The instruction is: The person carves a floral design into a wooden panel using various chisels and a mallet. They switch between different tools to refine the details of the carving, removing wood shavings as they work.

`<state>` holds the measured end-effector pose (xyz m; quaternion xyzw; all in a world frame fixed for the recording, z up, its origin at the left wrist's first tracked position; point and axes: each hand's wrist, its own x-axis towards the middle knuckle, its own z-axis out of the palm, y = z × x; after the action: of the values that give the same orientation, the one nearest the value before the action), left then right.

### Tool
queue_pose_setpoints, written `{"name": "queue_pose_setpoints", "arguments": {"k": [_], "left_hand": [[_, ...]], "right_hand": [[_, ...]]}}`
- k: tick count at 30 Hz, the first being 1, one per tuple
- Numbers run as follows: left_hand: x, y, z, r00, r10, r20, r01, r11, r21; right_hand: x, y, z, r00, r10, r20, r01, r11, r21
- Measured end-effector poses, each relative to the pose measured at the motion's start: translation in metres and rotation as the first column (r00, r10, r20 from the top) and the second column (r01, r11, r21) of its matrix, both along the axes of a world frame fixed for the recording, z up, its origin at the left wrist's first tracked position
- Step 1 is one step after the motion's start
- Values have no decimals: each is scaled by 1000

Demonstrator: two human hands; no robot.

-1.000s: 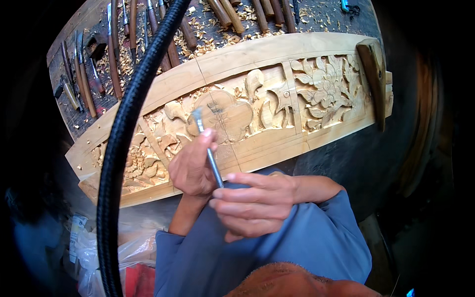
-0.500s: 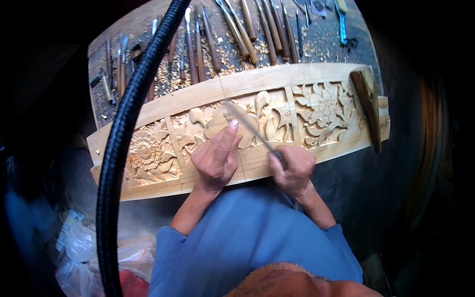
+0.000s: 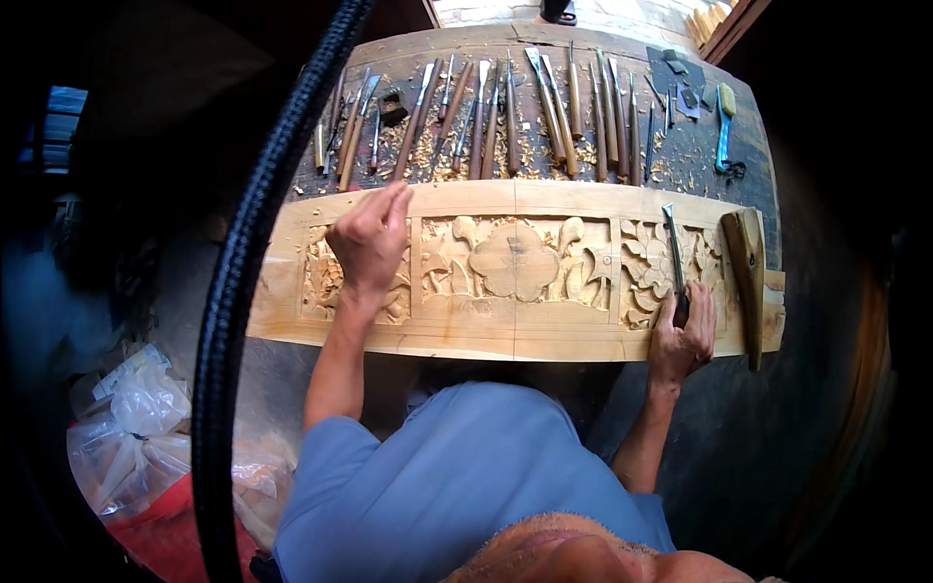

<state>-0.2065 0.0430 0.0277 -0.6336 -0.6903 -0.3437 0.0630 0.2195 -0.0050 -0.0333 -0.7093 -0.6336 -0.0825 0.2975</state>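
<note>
Broadly, the desk (image 3: 761,121) filled the far side, bearing a row of tools (image 3: 512,126) among wood shavings (image 3: 587,154). Along its near edge lay the carved wooden panel (image 3: 517,257), with a brown wooden piece (image 3: 743,272) across its right end. The left hand (image 3: 369,238) was curled above the panel's left section, its grip impossible to tell; the right hand (image 3: 685,330) gripped a chisel (image 3: 674,248) over the right-hand carving, blade pointing far.

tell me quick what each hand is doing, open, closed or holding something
Left hand: fingers curled by a tool handle; cannot tell whether it grips it.
Right hand: closed, holding a chisel.
</note>
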Motion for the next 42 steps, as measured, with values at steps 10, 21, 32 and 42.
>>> {"name": "queue_pose_setpoints", "arguments": {"k": [10,21,32,42], "left_hand": [[-36,74,-20,977,137,-165,-163,975,-154],[26,97,-49,979,-162,-124,135,971,-198],[59,143,-56,973,-127,-192,38,913,-407],[109,208,-78,763,-566,-312,604,797,30]], "right_hand": [[73,1,17,967,-246,66,233,960,157],[156,38,21,979,-206,-8,197,944,-264],[148,35,7,944,-328,41,331,934,-134],[85,-39,47,-117,134,-984,-56,988,141]]}}
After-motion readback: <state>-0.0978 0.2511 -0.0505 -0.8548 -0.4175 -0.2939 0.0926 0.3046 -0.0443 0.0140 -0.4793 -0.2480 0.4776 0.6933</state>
